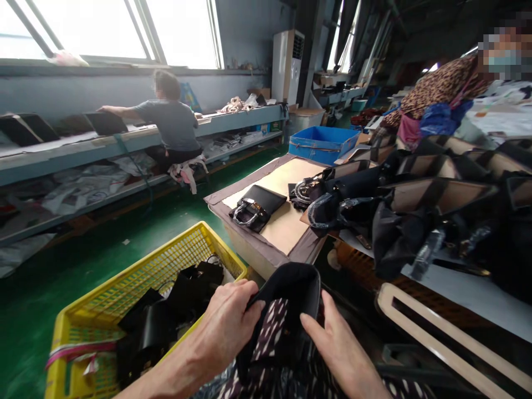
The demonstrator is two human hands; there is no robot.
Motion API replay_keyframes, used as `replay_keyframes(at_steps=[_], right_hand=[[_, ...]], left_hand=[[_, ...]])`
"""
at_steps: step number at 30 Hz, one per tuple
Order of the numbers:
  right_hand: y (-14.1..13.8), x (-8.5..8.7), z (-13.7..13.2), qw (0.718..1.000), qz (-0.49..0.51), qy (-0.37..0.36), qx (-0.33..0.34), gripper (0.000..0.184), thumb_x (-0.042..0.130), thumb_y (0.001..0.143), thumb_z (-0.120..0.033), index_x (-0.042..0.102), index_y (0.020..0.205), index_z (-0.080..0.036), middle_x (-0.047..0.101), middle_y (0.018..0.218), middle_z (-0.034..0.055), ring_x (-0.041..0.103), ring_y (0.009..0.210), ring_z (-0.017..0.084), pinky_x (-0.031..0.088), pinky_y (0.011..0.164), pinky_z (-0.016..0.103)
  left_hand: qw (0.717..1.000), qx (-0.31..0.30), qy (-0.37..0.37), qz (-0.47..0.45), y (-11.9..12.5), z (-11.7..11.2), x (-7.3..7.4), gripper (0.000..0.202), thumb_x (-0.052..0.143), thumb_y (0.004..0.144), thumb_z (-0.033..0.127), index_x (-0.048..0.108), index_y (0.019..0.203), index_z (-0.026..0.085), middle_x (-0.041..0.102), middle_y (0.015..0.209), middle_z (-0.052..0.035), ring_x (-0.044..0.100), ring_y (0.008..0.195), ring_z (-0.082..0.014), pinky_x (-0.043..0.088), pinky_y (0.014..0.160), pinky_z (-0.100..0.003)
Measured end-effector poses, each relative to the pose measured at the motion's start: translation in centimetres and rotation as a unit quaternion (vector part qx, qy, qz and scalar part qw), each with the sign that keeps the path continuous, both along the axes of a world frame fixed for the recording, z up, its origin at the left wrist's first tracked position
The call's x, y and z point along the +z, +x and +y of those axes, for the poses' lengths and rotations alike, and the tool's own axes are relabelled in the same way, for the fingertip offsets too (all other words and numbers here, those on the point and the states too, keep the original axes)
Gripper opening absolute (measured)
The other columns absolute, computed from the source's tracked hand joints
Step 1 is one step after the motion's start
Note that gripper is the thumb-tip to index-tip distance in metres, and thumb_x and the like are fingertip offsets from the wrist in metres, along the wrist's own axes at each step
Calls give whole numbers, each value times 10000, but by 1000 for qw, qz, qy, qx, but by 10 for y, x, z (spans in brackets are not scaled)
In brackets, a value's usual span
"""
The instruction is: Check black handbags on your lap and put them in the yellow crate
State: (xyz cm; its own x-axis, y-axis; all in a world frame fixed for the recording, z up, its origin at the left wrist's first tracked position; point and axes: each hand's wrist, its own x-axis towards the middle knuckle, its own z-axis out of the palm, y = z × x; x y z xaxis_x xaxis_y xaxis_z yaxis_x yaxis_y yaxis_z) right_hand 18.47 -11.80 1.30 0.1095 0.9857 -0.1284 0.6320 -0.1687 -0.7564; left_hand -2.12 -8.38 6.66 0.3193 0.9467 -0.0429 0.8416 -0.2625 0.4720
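At front centre, against dark white-flecked cloth (272, 327), a black, round-edged, leather-like bag piece (293, 277) is held: L hand (233, 313) grips its left edge, R hand (332, 338) pinches the right, thumb on inner side. Prob. mid-handling, piece not yet set down. As for what's done: one black, boxy, leather-look handbag (268, 202) w/ plastic-wrapped handles lies on the cream-topped, grey-edged table (288, 224), looks finished. Black, smooth bags (199, 285) sit in the yellow plastic lattice crate (224, 250), plus black, tan-lined open bags (390, 238) at right; can't tell how many of those are left
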Motion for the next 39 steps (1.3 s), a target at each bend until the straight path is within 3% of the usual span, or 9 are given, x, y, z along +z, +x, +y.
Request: replay_keyframes(at_steps=[5, 10, 14, 17, 20, 24, 29, 34, 39], right_hand=[[22, -3, 18, 997, -44, -20, 55, 486, 361, 718, -144, 494, 1179, -222, 673, 1012, 47, 621, 924, 179, 470, 755, 267], [42, -9, 31, 980, -198, -21, 7, 335, 397, 791, -268, 589, 1056, -197, 691, 931, 87, 625, 900, 245, 463, 737, 331], [59, -15, 23, 972, -231, 11, 26, 293, 425, 807, -337, 639, 971, -221, 693, 967, 73, 614, 936, 257, 457, 778, 350], [67, -18, 11, 971, -229, -35, 54, 280, 433, 814, -344, 653, 952, -238, 697, 965, 44, 612, 943, 248, 452, 810, 361], [65, -16, 2, 965, -249, -51, 66, 295, 440, 827, -337, 648, 996, -214, 698, 946, 55, 616, 927, 247, 451, 814, 368], [49, -6, 0, 946, -305, -27, 102, 229, 450, 839, -284, 664, 907, -237, 702, 815, 46, 638, 818, 245, 465, 711, 351], [36, 4, -2, 932, -339, -27, 128, 208, 436, 865, -299, 640, 864, -257, 687, 758, 40, 638, 780, 252, 445, 663, 352], [32, 8, -4, 927, -342, -65, 136, 247, 369, 904, -341, 600, 845, -272, 668, 715, 20, 637, 753, 249, 424, 658, 353], [32, 10, -5, 914, -374, -70, 141, 270, 343, 914, -355, 568, 789, -274, 657, 668, 19, 641, 720, 271, 396, 601, 343]], left_hand=[[1000, 13, -25, -6, -9, 7, 13, 197, 470, 795, 288, 494, 632, 180, 528, 617, 19, 455, 592, -121, 261, 559, -245], [995, 14, -100, -20, -11, 14, 23, 219, 472, 766, 285, 465, 583, 165, 444, 551, 34, 398, 558, -106, 247, 533, -235], [983, 3, -173, -61, -30, 25, 6, 210, 466, 748, 316, 489, 615, 156, 407, 568, 41, 387, 558, -102, 249, 507, -219], [958, -8, -271, -93, -49, 33, -17, 219, 449, 747, 347, 485, 645, 157, 387, 552, 50, 374, 511, -97, 243, 468, -210], [962, -33, -264, -60, -56, 35, -27, 200, 440, 744, 319, 482, 630, 161, 424, 560, 40, 415, 527, -108, 259, 476, -212], [982, -84, -155, 66, -41, 34, -10, 131, 453, 711, 224, 554, 789, 193, 558, 711, 2, 521, 669, -159, 331, 570, -235], [967, -199, -62, 146, 0, 47, 10, 417, 527, 617, 123, 530, 1029, 183, 597, 996, -82, 552, 922, -240, 391, 779, -318], [938, -337, -63, 46, 42, 71, -15, 454, 682, 641, 295, 572, 1071, 199, 639, 929, -52, 582, 868, -232, 422, 703, -277], [928, -355, -108, -46, 60, 86, -45, 185, 647, 718, 271, 683, 887, 206, 669, 781, 1, 595, 750, -161, 402, 638, -207]])
